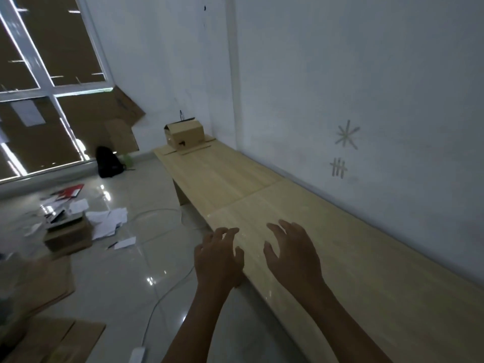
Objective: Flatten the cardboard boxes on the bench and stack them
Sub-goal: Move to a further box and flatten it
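Observation:
A long pale wooden bench (353, 258) runs along the white wall. At its far end stands one small brown cardboard box (186, 134), upright with its flaps partly raised, on top of flat cardboard sheets (199, 149). My left hand (218, 255) hovers at the bench's near front edge, fingers spread and loosely bent, holding nothing. My right hand (292, 254) is over the bench top beside it, fingers spread, also empty. Both hands are far from the box.
Flat cardboard pieces (52, 334) lie on the tiled floor at the near left. A closed box (68, 235) with scattered papers sits further left. A black backpack (108, 162) and leaning cardboard (123, 111) stand by the window. A white cable (159, 302) crosses the floor.

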Tool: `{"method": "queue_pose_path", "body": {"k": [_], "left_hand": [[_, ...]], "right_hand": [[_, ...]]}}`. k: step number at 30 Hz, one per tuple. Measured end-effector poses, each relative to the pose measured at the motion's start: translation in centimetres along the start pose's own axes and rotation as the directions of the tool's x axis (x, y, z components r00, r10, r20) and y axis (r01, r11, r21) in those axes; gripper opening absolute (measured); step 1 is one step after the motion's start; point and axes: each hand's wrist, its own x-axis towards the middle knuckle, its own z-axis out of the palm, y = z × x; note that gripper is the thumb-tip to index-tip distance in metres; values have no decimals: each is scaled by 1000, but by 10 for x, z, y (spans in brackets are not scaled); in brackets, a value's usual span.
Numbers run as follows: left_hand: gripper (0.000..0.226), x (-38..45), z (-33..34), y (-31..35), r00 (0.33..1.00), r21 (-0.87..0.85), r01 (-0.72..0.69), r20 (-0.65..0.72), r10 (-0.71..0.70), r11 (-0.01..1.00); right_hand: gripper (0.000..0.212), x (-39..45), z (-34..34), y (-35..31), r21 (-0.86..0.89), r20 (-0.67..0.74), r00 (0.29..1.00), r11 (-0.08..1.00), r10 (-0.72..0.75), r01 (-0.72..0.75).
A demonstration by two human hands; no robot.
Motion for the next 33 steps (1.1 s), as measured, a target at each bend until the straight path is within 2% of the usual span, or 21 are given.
{"method": "queue_pose_path", "body": {"k": [5, 8, 14, 19, 24, 33], "left_hand": [[49, 127, 32, -74, 1000, 15, -22, -5, 22, 1000], [47, 186, 57, -128, 998, 36, 26, 55, -28, 999], [52, 299, 99, -246, 977, 1, 50, 207, -49, 999], [53, 435, 116, -356, 970, -65, 48, 243, -31, 997], [51, 571, 119, -452, 970, 11, 40, 240, -41, 999], [49, 789, 154, -554, 979, 100, 17, 200, -37, 995]], "right_hand": [[51, 123, 73, -40, -19, -8, 1000, 1000, 8, -8], [53, 187, 127, -67, -58, 110, 993, 998, 40, -33], [54, 312, 224, -127, -106, 226, 971, 993, 81, -58], [54, 442, 318, -178, -55, 121, 990, 997, 66, -60], [56, 573, 377, -248, -40, 187, 981, 998, 58, -51], [51, 789, 481, -327, -66, 188, 982, 998, 36, -24]]}}
